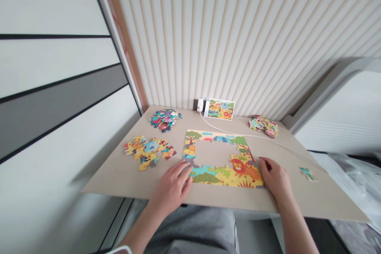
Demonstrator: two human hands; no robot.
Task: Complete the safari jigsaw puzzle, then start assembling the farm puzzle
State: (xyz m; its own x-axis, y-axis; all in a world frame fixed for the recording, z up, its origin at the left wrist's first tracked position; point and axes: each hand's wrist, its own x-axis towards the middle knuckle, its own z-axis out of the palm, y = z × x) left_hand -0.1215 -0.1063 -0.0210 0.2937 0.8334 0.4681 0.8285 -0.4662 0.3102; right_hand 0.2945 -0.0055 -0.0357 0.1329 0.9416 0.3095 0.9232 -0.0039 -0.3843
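A partly joined jigsaw puzzle (208, 177) lies flat on the table, its frame of pieces closed around a bare middle. Lions, trees and an elephant show on it. My left hand (171, 186) rests at the puzzle's left edge, fingers stretched out and fingertips touching the pieces there. Beside the right edge, my right hand (276, 178) lies on the table with its fingers loosely curled in, and I see nothing in it. Left of the puzzle are loose yellow puzzle pieces (145, 147), some overlapping. A picture card (220, 109) of the same animal scene leans against the wall.
The table (119, 182) also bears a pile of purple and blue pieces (165, 119) at back left, a pink and yellow pile (264, 125) at back right and a few teal pieces (308, 174) at far right. A white cable (226, 131) runs from a charger (200, 105) behind the puzzle.
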